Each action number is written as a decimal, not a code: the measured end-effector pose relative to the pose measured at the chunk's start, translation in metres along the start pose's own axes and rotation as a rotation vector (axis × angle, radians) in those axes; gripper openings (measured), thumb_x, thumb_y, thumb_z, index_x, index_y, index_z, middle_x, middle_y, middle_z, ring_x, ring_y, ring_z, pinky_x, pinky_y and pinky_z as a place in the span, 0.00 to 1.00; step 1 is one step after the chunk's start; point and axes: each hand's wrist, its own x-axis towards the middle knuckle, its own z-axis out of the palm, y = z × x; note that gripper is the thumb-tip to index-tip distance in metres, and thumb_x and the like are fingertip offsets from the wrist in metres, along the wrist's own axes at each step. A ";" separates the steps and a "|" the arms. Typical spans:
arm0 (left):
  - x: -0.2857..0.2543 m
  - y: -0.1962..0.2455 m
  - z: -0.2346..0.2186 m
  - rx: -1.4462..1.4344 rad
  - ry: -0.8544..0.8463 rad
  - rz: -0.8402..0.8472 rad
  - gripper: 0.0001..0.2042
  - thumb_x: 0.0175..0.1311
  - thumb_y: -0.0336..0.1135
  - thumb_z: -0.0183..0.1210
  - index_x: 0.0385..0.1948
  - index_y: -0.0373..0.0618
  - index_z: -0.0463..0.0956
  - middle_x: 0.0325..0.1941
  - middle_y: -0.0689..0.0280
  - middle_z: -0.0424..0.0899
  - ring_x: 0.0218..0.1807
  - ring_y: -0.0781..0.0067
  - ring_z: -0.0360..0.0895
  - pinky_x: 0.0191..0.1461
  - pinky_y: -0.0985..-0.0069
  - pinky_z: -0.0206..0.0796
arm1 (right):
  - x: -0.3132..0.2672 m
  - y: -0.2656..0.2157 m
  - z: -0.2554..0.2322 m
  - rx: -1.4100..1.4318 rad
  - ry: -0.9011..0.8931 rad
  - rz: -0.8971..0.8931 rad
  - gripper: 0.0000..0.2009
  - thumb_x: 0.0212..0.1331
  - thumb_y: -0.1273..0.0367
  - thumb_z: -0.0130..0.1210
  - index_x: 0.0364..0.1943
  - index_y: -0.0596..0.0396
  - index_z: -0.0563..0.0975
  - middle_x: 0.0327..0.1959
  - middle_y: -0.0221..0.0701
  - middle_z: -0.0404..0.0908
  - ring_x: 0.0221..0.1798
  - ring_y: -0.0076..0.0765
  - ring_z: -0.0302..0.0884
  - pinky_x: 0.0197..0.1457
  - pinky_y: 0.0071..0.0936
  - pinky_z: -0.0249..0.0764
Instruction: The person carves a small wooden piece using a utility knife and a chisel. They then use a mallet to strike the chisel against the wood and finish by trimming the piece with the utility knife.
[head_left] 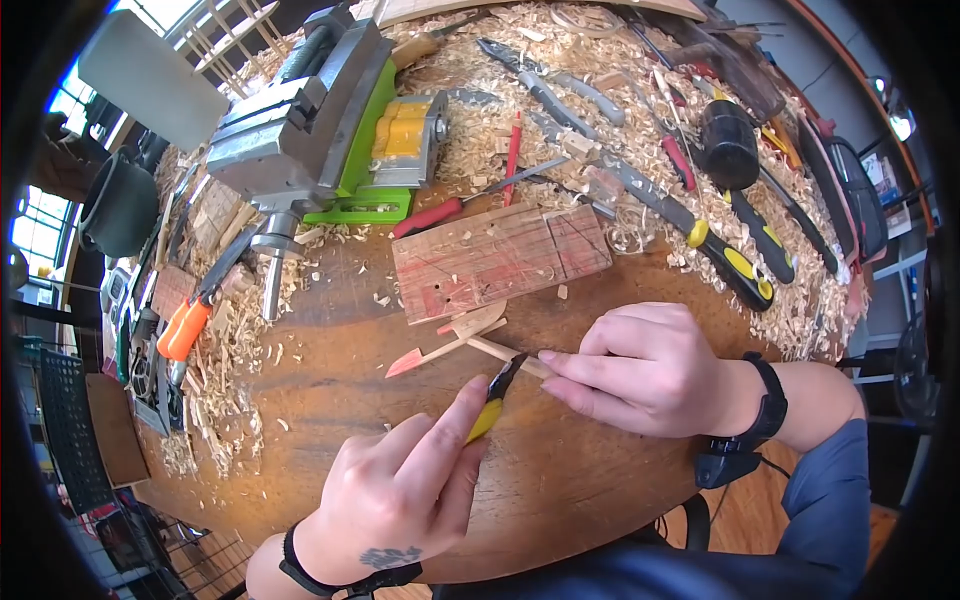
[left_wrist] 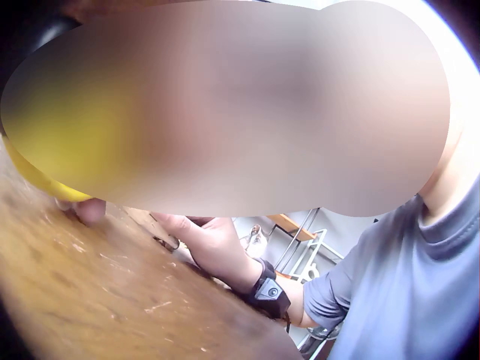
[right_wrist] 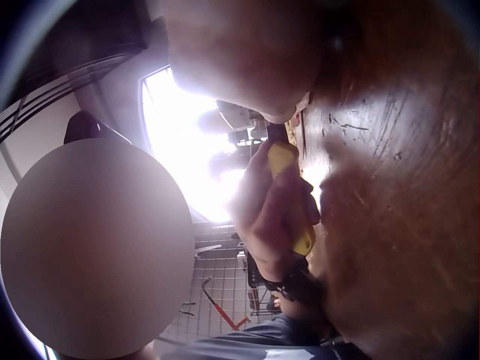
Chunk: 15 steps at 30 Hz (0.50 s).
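My left hand (head_left: 400, 485) grips a yellow-and-black utility knife (head_left: 486, 419), forefinger stretched along it. The knife's dark head lies against a thin wooden strip (head_left: 488, 347) near its right end. There my right hand (head_left: 645, 372) pinches the strip between thumb and fingertips. Another thin stick with a red-coloured tip (head_left: 405, 362) crosses close by, beside a small rounded wood piece (head_left: 478, 320). Right behind them lies a reddish board (head_left: 480, 262) with pencil lines and small holes. In the right wrist view, fingers wrap the yellow knife handle (right_wrist: 283, 159); a large blur hides much of the left wrist view.
A metal vise (head_left: 290, 140) with a green base stands at the back left. Wood shavings (head_left: 590, 45) cover the far side, among pliers (head_left: 550, 95), a black mallet (head_left: 729, 143), a red-handled screwdriver (head_left: 430, 216) and yellow-black handled tools (head_left: 735, 265). Orange-handled pliers (head_left: 185, 328) lie left.
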 end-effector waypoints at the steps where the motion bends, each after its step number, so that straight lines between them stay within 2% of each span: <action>1: 0.000 0.001 0.001 0.001 -0.002 0.001 0.28 0.58 0.23 0.71 0.64 0.35 0.81 0.26 0.57 0.85 0.21 0.60 0.81 0.27 0.68 0.72 | 0.000 0.000 0.000 -0.024 0.004 -0.009 0.11 0.54 0.71 0.77 0.41 0.57 0.91 0.25 0.26 0.79 0.23 0.30 0.77 0.24 0.29 0.70; 15: -0.002 0.014 0.013 -0.007 0.062 -0.025 0.29 0.59 0.20 0.68 0.66 0.30 0.78 0.31 0.52 0.87 0.26 0.55 0.85 0.31 0.66 0.78 | 0.001 -0.001 0.002 -0.041 0.021 -0.011 0.11 0.49 0.74 0.78 0.38 0.58 0.90 0.24 0.26 0.78 0.22 0.30 0.77 0.23 0.30 0.71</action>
